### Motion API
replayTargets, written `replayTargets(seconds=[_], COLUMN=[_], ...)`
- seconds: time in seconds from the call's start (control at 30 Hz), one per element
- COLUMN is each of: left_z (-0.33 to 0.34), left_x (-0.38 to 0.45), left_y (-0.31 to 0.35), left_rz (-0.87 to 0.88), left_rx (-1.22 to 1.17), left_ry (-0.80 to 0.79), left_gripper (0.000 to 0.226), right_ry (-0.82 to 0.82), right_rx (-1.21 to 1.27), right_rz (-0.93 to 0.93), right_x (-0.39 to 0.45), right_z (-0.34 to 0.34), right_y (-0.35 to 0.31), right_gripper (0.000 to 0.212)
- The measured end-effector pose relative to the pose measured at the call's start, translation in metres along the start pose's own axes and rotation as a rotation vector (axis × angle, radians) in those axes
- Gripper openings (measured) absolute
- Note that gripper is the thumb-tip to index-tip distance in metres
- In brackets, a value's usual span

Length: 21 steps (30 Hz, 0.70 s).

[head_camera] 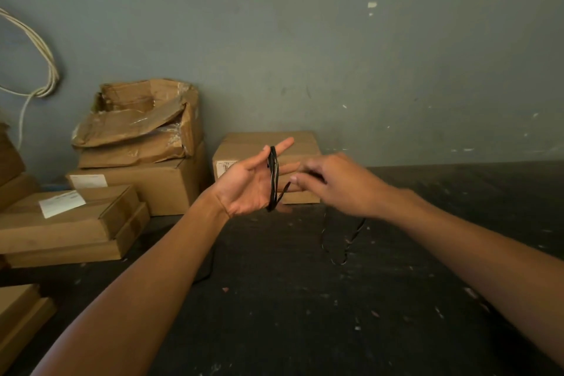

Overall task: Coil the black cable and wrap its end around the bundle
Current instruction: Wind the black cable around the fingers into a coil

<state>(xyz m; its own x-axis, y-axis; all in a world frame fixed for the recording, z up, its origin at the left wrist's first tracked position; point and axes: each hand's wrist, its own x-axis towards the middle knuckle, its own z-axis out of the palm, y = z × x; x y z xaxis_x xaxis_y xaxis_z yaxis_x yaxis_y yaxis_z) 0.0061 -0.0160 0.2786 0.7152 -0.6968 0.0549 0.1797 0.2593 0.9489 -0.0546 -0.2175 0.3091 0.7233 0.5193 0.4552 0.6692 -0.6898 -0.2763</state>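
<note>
Forearms nearest. Left hand [247, 186]: grip spread apart, black cable [273, 178] looped round its fingers in several turns. Right hand [335, 185]: blurred, grip apparently pinched on the strand just beside the loops. Slack tail [341, 241] hanging below right grip: coiling part done, end-wrap outstanding. Cardboard boxes [171, 183] beyond left grip: sealed or crumpled, contents unseen.

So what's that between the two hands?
In the head view, a short run of the black cable bridges the gap, from the coil around the left hand fingers across to the blurred right hand. A closed cardboard box sits behind.
</note>
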Motion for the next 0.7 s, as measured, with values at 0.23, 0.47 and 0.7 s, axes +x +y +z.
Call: replayTargets(seconds=[0.23, 0.47, 0.7], left_z=[0.015, 0.032, 0.049], left_x=[-0.003, -0.007, -0.014], left_y=[-0.014, -0.007, 0.006], left_rz=[-0.147, -0.215, -0.163], left_rx=[0.055, 0.092, 0.029], left_ry=[-0.093, -0.295, -0.455], left_gripper=[0.054, 0.053, 0.053], right_ry=[0.006, 0.032, 0.099], right_rx=[-0.23, -0.118, 0.047], right_rz=[-0.016, -0.071, -0.006], right_x=[0.027, 0.035, 0.023], right_z=[-0.047, -0.058, -0.043], right_y=[0.007, 0.02, 0.052], right_gripper=[0.016, 0.012, 0.018])
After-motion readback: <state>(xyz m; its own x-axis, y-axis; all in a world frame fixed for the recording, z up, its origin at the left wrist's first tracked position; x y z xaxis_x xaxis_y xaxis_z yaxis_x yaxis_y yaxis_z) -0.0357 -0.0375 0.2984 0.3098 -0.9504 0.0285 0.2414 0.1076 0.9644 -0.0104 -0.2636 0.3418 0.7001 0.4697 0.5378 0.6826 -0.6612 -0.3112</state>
